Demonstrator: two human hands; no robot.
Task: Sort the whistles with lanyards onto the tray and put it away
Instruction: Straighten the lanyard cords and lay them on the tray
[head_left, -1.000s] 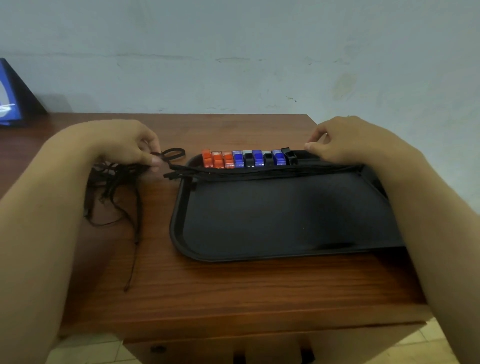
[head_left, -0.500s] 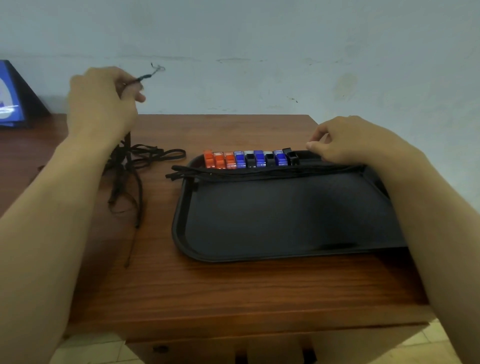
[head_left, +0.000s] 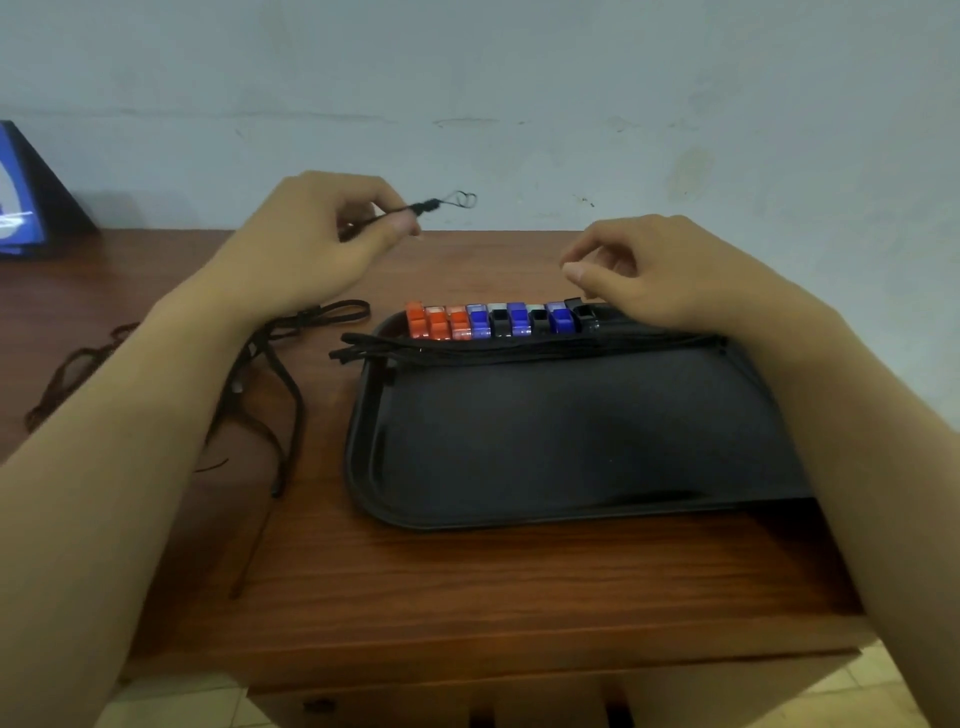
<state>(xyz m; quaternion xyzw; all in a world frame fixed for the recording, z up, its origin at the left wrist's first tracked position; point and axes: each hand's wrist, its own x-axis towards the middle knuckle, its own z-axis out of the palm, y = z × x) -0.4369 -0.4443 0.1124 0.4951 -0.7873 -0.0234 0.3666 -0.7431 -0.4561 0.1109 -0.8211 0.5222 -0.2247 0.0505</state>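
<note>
The black tray (head_left: 545, 441) has its whole near floor bare. Along its far rim a row of whistles (head_left: 498, 319) and a bundle of lanyards (head_left: 519, 345) block entry. Left of the tray, loose cords (head_left: 280, 384) litter the surface (head_left: 467, 582); nearer than the tray, the surface lies open.

Readable text: none anywhere in view.
Blue object (head_left: 21, 208) at the far left edge: carried a pale curved marking only, cut off by the frame; no letters or numbers made out.
Whistles (head_left: 498, 319) in the row on the tray (head_left: 571, 441): showed plain orange, blue and black faces; no brand or number legible.
Lanyards (head_left: 519, 345): plain black cord, no printing seen.
Wall (head_left: 519, 78): bore stains and cracks only, no sign or label.
Table (head_left: 467, 582): bare wood grain, no sticker or mark readable.
</note>
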